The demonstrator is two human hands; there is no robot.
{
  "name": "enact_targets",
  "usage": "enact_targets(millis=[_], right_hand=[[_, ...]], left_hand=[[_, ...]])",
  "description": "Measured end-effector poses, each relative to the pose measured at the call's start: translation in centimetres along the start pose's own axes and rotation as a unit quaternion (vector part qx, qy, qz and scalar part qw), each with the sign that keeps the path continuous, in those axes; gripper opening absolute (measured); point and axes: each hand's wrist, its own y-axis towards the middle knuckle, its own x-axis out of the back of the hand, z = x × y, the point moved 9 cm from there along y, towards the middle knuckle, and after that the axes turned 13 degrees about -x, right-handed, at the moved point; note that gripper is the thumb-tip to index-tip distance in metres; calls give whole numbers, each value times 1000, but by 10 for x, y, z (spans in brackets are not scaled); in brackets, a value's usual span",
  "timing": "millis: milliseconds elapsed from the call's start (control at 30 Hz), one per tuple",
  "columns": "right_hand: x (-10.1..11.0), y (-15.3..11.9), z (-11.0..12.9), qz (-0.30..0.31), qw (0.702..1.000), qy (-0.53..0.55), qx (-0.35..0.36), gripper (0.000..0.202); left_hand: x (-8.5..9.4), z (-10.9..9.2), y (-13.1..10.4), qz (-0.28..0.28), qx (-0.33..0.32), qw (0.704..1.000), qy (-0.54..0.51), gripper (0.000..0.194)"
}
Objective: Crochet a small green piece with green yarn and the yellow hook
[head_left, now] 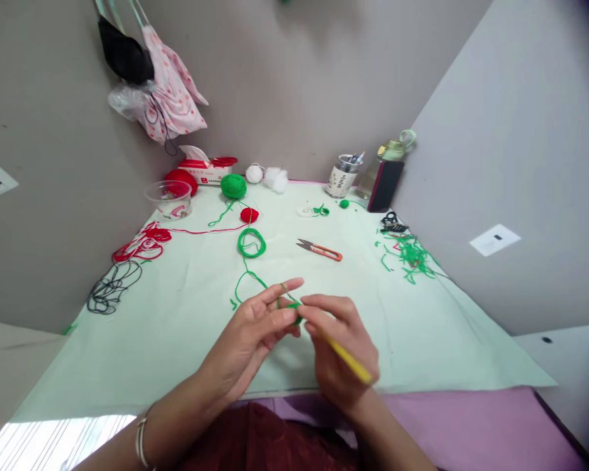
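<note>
Between thumb and fingers, my left hand [255,327] pinches a small green crochet piece [297,313]. Green yarn [259,279] runs over its raised index finger and back to a loose coil [251,243] on the table. My right hand [343,340] grips a crochet hook with a yellow handle [348,360], its tip at the green piece and hidden by the fingers. Both hands meet above the near part of the table. Beyond them lie orange-handled thread snips [320,250], blades pointing left.
Green [233,186] and red yarn balls [249,215] sit toward the back, near a tissue box [206,171] and plastic tub [171,208]. Red and black strands lie left. Green scraps [415,258], a phone [386,186], a bottle [392,150] and a pen holder [341,182] are at right.
</note>
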Motion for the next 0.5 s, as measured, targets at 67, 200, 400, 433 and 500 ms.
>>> enact_targets(millis=[67, 200, 400, 433, 500], right_hand=[[5, 6, -18, -8, 988, 113, -105, 26], [-7, 15, -28, 34, 945, 253, -203, 20], [-10, 9, -9, 20, 990, 96, -98, 30], [-9, 6, -4, 15, 997, 50, -61, 33], [-6, 3, 1, 9, 1000, 3, -15, 36]], left_hand=[[1, -2, 2, -5, 2, 1000, -22, 46], [-1, -10, 3, 10, -36, 999, 1, 42], [1, -10, 4, -21, -79, 996, 45, 43], [0, -6, 4, -18, -60, 998, 25, 42], [-4, 3, 6, -7, -10, 1000, -22, 39]])
